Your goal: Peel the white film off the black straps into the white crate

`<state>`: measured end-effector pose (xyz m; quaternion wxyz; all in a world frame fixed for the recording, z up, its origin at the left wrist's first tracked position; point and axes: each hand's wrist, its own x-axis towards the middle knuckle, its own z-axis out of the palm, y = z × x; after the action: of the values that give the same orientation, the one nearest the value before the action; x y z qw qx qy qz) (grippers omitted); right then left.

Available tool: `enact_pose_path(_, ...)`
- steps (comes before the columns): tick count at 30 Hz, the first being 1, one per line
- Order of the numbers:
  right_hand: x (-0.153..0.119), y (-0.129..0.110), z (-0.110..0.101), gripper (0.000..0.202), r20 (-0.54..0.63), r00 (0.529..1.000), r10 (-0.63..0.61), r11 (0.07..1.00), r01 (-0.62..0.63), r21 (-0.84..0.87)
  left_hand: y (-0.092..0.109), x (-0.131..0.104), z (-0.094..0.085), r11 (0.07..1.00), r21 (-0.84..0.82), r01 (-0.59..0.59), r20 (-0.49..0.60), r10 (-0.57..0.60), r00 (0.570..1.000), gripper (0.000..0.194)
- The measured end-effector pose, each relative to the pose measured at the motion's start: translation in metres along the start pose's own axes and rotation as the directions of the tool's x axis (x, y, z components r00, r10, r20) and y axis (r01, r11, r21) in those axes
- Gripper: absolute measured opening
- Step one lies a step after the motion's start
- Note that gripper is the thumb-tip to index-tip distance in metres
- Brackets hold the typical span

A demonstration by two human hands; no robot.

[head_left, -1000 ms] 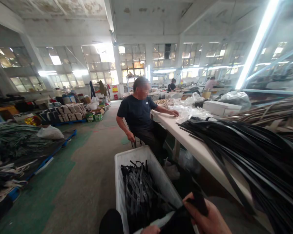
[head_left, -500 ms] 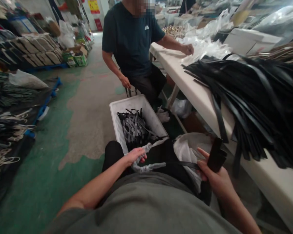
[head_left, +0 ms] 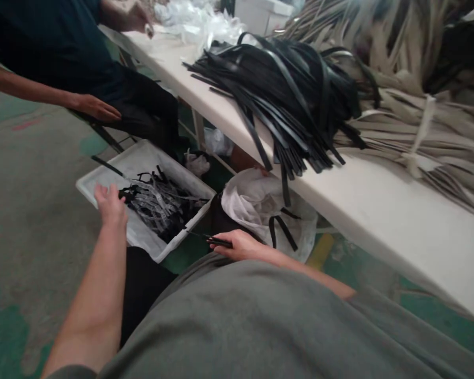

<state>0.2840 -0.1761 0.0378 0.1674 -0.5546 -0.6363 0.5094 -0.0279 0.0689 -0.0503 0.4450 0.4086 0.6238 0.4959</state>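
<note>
My left hand (head_left: 111, 204) is over the left side of a white plastic bin (head_left: 87, 185), its fingers apart and seemingly holding nothing. Beside it in the bin lies a pile of black straps partly wrapped in clear plastic (head_left: 158, 202). One strap's dark end (head_left: 106, 165) sticks up toward the bin's far left rim. Close to my lap, my right hand (head_left: 239, 245) is closed around a few black strips (head_left: 220, 242), which point left toward the bin. A white sack (head_left: 247, 197) stands just past this hand, with black strip pieces (head_left: 286, 232) lying on its edge.
A long white table (head_left: 363, 192) runs along the right, bearing a heap of black straps (head_left: 288, 100) and bundles of beige straps (head_left: 430, 134). Several black ends hang over its edge. Across the bin sits another person (head_left: 55, 58), one hand (head_left: 98, 108) on the lap.
The view has swung right and down. My left hand has let go of the plastic-wrapped strap and moved over the bin. My right hand has come in toward my lap, still holding black strips.
</note>
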Motion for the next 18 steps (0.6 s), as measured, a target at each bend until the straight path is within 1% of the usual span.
enact_pose_path(1,-0.007,0.002,-0.006,0.022,-0.014,0.999,0.046,0.999,-0.046,-0.007,-0.007,-0.014,-0.003,0.998,-0.005,0.057,-0.042,-0.058,0.997,0.056)
enact_pose_path(2,-0.015,0.005,-0.014,0.021,-0.042,0.994,0.101,0.995,-0.101,-0.006,-0.014,-0.031,-0.007,0.990,-0.019,0.140,-0.043,-0.141,0.989,0.053)
enact_pose_path(3,-0.023,0.009,-0.023,0.022,-0.080,0.983,0.163,0.987,-0.163,-0.001,-0.023,-0.052,-0.011,0.973,-0.027,0.228,-0.032,-0.229,0.973,0.048)
enact_pose_path(4,-0.032,0.015,-0.033,0.024,-0.126,0.966,0.228,0.973,-0.229,0.003,-0.033,-0.075,-0.015,0.946,-0.012,0.325,0.026,-0.325,0.945,0.042)
enact_pose_path(5,-0.040,0.023,-0.043,0.026,-0.177,0.938,0.296,0.954,-0.301,0.002,-0.043,-0.097,-0.019,0.908,0.023,0.419,0.093,-0.420,0.903,0.036)
enact_pose_path(6,-0.046,0.033,-0.053,0.028,-0.228,0.904,0.362,0.928,-0.373,-0.006,-0.051,-0.117,-0.023,0.862,0.078,0.500,0.153,-0.506,0.849,0.030)
enact_pose_path(7,-0.052,0.045,-0.063,0.030,-0.270,0.867,0.419,0.898,-0.439,-0.017,-0.058,-0.134,-0.026,0.818,0.149,0.556,0.204,-0.576,0.792,0.026)
enact_pose_path(8,-0.056,0.058,-0.071,0.030,-0.308,0.827,0.471,0.865,-0.501,-0.024,-0.063,-0.148,-0.028,0.786,0.224,0.577,0.257,-0.618,0.743,0.026)
enact_pose_path(9,-0.059,0.071,-0.078,0.030,-0.339,0.785,0.518,0.830,-0.558,-0.025,-0.065,-0.158,-0.030,0.774,0.284,0.566,0.303,-0.633,0.713,0.029)
enact_pose_path(10,-0.061,0.085,-0.084,0.029,-0.363,0.745,0.559,0.795,-0.606,-0.021,-0.065,-0.164,-0.029,0.785,0.320,0.531,0.343,-0.618,0.707,0.035)
enact_pose_path(11,-0.062,0.099,-0.087,0.028,-0.386,0.707,0.593,0.763,-0.647,-0.012,-0.062,-0.168,-0.028,0.812,0.332,0.480,0.378,-0.581,0.721,0.042)
enact_pose_path(13,-0.063,0.123,-0.089,0.026,-0.428,0.636,0.642,0.708,-0.706,0.011,-0.048,-0.170,-0.019,0.872,0.317,0.372,0.432,-0.482,0.762,0.054)
enact_pose_path(14,-0.063,0.134,-0.088,0.025,-0.445,0.611,0.655,0.690,-0.724,0.022,-0.037,-0.171,-0.012,0.894,0.308,0.326,0.458,-0.439,0.773,0.056)
enact_pose_path(15,-0.062,0.142,-0.085,0.025,-0.455,0.595,0.662,0.681,-0.731,0.034,-0.025,-0.173,-0.005,0.909,0.305,0.284,0.494,-0.406,0.769,0.056)
enact_pose_path(16,-0.061,0.149,-0.082,0.027,-0.464,0.584,0.666,0.678,-0.733,0.050,-0.012,-0.177,0.002,0.921,0.304,0.244,0.543,-0.378,0.750,0.054)
enact_pose_path(18,-0.059,0.159,-0.075,0.031,-0.477,0.576,0.664,0.687,-0.721,0.087,0.018,-0.188,0.014,0.947,0.269,0.177,0.651,-0.314,0.691,0.049)
